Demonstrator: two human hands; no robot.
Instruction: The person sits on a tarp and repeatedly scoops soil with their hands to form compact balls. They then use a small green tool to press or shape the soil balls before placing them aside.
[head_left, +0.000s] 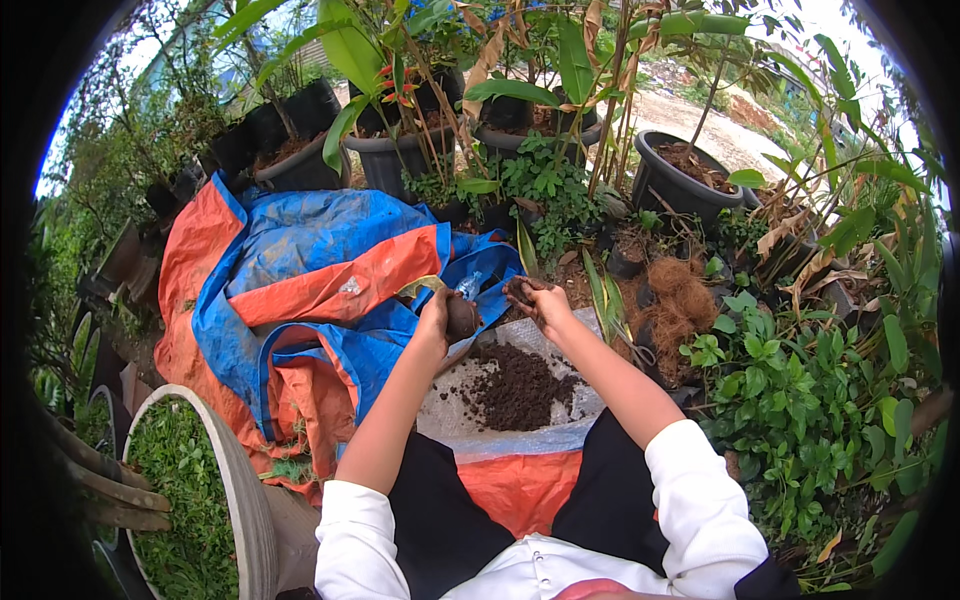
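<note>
My left hand grips a small brown rounded pot or bag of soil; a yellowish-green leaf shows just above its fingers. Apart from it, to the right, my right hand has soil-darkened fingers curled around what looks like a clump of dark soil. Below both hands, a heap of dark soil lies on a whitish woven plastic sheet. A crumpled piece of clear plastic sits just behind the left hand's fingers.
A crumpled blue and orange tarpaulin spreads at the left. Near the lower left stands a large pale planter with green plants. Brown coir fibre lies at the right beside leafy plants. Black pots with plants line the back.
</note>
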